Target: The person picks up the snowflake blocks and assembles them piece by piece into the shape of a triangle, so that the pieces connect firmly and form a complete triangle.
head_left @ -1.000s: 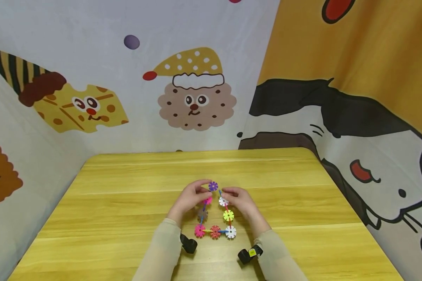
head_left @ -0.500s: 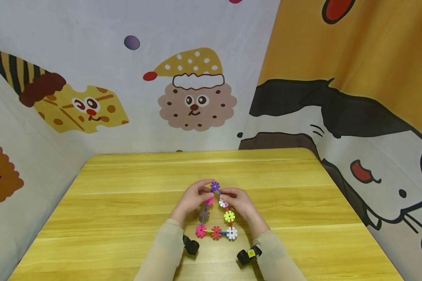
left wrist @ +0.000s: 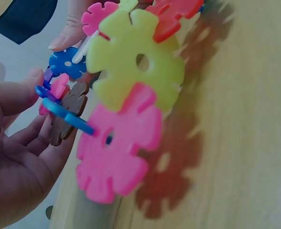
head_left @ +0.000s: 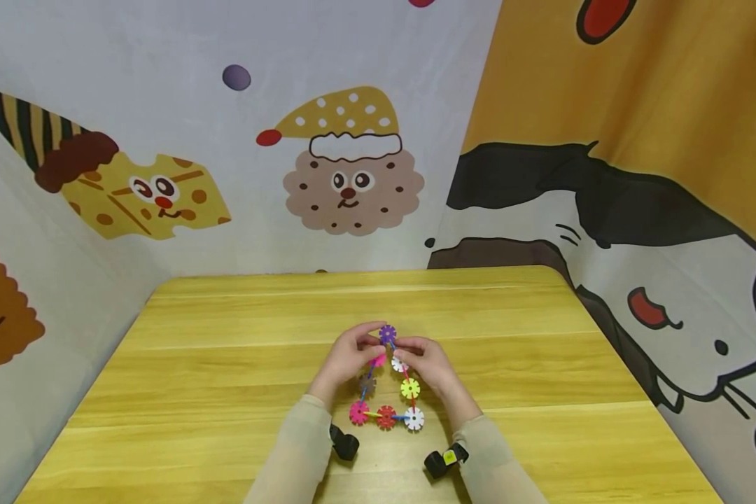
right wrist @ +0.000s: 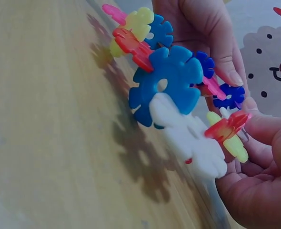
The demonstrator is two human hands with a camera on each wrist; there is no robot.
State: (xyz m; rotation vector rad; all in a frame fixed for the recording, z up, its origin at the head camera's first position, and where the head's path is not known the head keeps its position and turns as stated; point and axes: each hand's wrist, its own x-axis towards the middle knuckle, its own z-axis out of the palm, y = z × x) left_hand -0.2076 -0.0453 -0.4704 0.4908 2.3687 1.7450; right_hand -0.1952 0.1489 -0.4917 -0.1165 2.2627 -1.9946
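Note:
A triangle-like chain of notched plastic snowflake discs lies between my hands, its flat discs joined by others set edge-on. My left hand pinches the chain's upper left part, by a pink disc and the purple disc at the tip. My right hand pinches the upper right part, by a white disc. Below are a brown disc and a yellow disc. A pink corner disc, a red disc and a white corner disc form the near side. Fingers partly hide the joints at the tip.
The wooden table carries the work. Black wrist cameras, one on the left wrist and one on the right, sit close to the chain's near side. A cartoon-printed cloth hangs behind the table.
My left hand has shifted slightly right, bringing the purple disc against the blue piece at the right side's top. The gap at the tip has narrowed. My right hand has barely moved.

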